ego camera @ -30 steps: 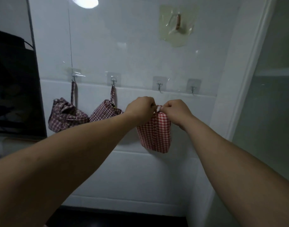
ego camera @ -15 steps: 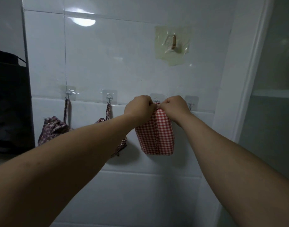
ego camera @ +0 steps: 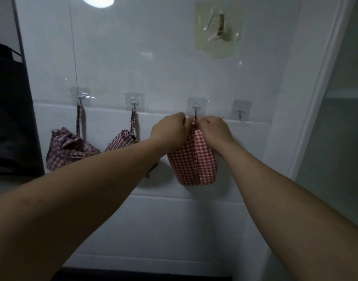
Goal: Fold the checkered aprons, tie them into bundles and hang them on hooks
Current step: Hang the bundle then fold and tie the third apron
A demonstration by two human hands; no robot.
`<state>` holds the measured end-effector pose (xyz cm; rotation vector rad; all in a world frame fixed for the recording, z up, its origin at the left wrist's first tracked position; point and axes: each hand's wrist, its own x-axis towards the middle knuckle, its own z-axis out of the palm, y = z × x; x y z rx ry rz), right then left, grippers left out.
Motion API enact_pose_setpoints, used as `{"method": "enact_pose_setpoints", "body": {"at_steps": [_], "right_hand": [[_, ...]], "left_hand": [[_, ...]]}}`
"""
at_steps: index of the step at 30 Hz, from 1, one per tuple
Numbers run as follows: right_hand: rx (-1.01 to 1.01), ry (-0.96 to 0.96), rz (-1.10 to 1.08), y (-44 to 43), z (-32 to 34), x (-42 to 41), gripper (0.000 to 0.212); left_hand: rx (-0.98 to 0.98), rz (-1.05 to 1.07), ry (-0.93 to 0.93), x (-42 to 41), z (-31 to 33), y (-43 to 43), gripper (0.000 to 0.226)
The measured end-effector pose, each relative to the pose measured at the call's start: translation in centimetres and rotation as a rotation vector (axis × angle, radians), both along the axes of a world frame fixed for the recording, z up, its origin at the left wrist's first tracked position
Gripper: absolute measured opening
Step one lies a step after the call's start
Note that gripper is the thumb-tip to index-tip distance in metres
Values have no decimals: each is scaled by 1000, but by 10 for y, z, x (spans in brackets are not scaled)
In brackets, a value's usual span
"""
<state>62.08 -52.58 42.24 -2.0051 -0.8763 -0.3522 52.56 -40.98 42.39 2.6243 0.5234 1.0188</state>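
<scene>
Red checkered bundle (ego camera: 194, 159) hangs just below both hands, strap loop (ego camera: 195, 121) pinched between them, right under third hook (ego camera: 195, 107). Left hand (ego camera: 169, 128) and right hand (ego camera: 216, 129) fingers curled, gripping the loop. Dark plaid bundle (ego camera: 70, 147) and maroon checkered bundle (ego camera: 121, 140) hang left of the fingers. Fourth hook (ego camera: 240, 113) is to their upper right.

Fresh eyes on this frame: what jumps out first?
The left hand and right hand pinch the top of a red checkered bundle just below the third hook, mid-wall. Left of it hang a dark plaid bundle and a maroon checked bundle; the fourth hook, rightmost in the row, is bare.
</scene>
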Motion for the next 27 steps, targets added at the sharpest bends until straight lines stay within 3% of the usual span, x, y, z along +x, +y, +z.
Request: {"method": "enact_pose_setpoints", "body": {"at_steps": [4,11,17,20,23,27], "right_hand": [[92,103,141,-9,-27,-10,47],[-77,-16,-91,-7,-46,-1,51],[311,-332,-326,-10,-74,-32,42],[386,-448,-218,-20,-92,-58,20],[212,-317,-62,-11,-120,-98,11],[-473,30,224,28,-175,-166,25]], "left_hand": [[71,-114,119,-18,-20,4,46],[171,-13,213,-14,-28,11,39],[318,-42,-214,-50,-48,6,40],[316,-114,-284,-90,-70,6,24],[218,-167,-156,-137,-104,16,6],[100,-120,219,-213,-161,58,10]]}}
